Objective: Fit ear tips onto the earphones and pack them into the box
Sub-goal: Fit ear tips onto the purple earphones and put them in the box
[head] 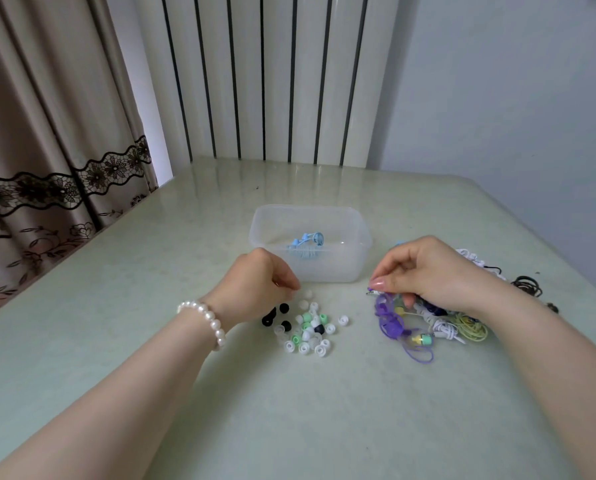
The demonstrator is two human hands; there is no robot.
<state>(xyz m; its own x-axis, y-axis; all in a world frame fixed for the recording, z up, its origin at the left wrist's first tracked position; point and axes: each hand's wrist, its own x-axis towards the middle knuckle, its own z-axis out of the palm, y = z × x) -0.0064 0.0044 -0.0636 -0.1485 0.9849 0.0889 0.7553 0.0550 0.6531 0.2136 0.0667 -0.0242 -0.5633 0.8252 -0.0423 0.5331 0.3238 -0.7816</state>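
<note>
The left hand [258, 282] pinches closed at the 12 o'clock edge of the ear tips [307, 327]; whether it holds one, I cannot tell. The right hand [424, 275] grips the earphones [428, 320], at 3 o'clock from the tips. The box [358, 237] sits at 12 o'clock between both hands, one blue set inside.

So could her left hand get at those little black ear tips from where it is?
Probably yes. The left hand hovers at the far edge of the ear tip pile, and the black ear tips lie right beside its fingers with nothing covering them. The box sits behind, out of the way.
</note>
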